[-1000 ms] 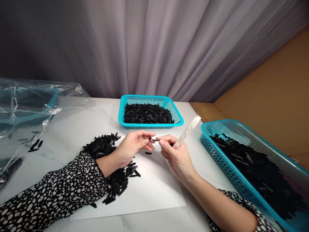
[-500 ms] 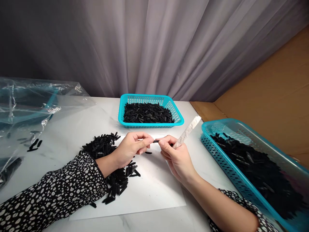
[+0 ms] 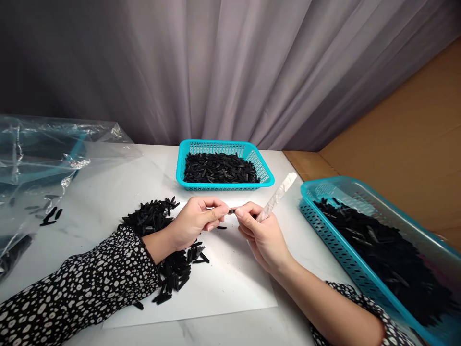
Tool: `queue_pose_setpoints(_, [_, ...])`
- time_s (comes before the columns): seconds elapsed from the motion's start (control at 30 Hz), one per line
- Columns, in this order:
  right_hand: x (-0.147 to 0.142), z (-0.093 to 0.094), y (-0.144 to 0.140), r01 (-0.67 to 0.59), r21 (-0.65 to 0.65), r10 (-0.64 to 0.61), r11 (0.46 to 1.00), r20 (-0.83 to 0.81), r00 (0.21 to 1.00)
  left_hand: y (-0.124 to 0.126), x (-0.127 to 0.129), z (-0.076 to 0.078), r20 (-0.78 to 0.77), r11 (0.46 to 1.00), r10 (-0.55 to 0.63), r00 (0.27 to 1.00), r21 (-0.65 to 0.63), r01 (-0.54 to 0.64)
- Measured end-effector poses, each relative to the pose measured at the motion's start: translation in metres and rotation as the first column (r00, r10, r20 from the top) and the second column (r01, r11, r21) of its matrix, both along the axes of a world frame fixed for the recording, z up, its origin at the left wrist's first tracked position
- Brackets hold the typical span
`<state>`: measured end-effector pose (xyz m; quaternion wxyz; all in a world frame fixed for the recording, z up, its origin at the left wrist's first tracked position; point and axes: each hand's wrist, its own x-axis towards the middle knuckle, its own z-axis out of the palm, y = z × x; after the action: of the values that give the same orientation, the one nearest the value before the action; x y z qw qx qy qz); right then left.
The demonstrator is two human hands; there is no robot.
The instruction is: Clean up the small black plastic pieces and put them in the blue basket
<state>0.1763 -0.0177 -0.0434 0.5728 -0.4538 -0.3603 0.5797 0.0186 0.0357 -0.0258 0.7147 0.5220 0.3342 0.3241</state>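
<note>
My left hand (image 3: 201, 216) is closed in a pinch, its thumb and fingertips holding one end of a small black strip (image 3: 231, 211). Closed around a slim tool with a whitish wrapped handle (image 3: 278, 196), my right hand (image 3: 261, 228) has its thumb against the strip's other end. The tool's working end is mostly hidden by the fingers. Under and beside my left wrist lies a loose heap of similar black strips (image 3: 176, 274), on a white sheet (image 3: 230, 288). One single strip (image 3: 221, 228) rests on the sheet just below the fingertips.
Behind my hands stands a turquoise basket (image 3: 225, 185) of black strips. A larger turquoise basket (image 3: 334, 240) with more strips is at the right, beside a cardboard panel (image 3: 403, 115). Clear plastic bags (image 3: 43, 149) lie at the left, near a few stray strips (image 3: 50, 217). A grey curtain (image 3: 216, 67) hangs behind.
The tool's handle has tilted slightly and shifted a little left in my right hand. The held strip shows a lighter spot now. My left hand stays in place.
</note>
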Motion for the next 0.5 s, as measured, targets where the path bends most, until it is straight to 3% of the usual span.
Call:
queue_pose_setpoints(0.1, [0.002, 0.003, 0.006, 0.015, 0.045, -0.019, 0.999, 0.085, 0.996, 0.0, 0.0, -0.001, -0.019, 0.999, 0.032, 0.999, -0.01, -0.032])
queue_pose_setpoints(0.2, [0.01, 0.014, 0.032, 0.076, 0.155, -0.118, 0.985, 0.284, 0.951, 0.001, 0.0, -0.002, -0.051, 0.999, 0.042, 0.998, -0.013, -0.042])
queue_pose_setpoints(0.27, [0.018, 0.025, 0.059, 0.101, 0.279, -0.225, 0.955, 0.46, 0.859, 0.001, 0.0, -0.002, -0.064, 0.999, 0.038, 0.997, -0.005, -0.039])
queue_pose_setpoints(0.37, [0.029, 0.04, 0.094, -0.018, 0.418, -0.326, 0.908, 0.732, 0.598, 0.001, 0.001, -0.002, -0.075, 0.998, 0.054, 0.996, 0.012, -0.053])
queue_pose_setpoints(0.43, [0.034, 0.046, 0.102, -0.064, 0.476, -0.394, 0.877, 0.79, 0.47, 0.001, 0.0, -0.002, -0.074, 0.997, 0.076, 0.994, 0.024, -0.075])
queue_pose_setpoints(0.5, [0.034, 0.048, 0.092, -0.056, 0.539, -0.464, 0.841, 0.77, 0.438, 0.002, 0.0, -0.003, -0.068, 0.995, 0.095, 0.993, 0.037, -0.093])
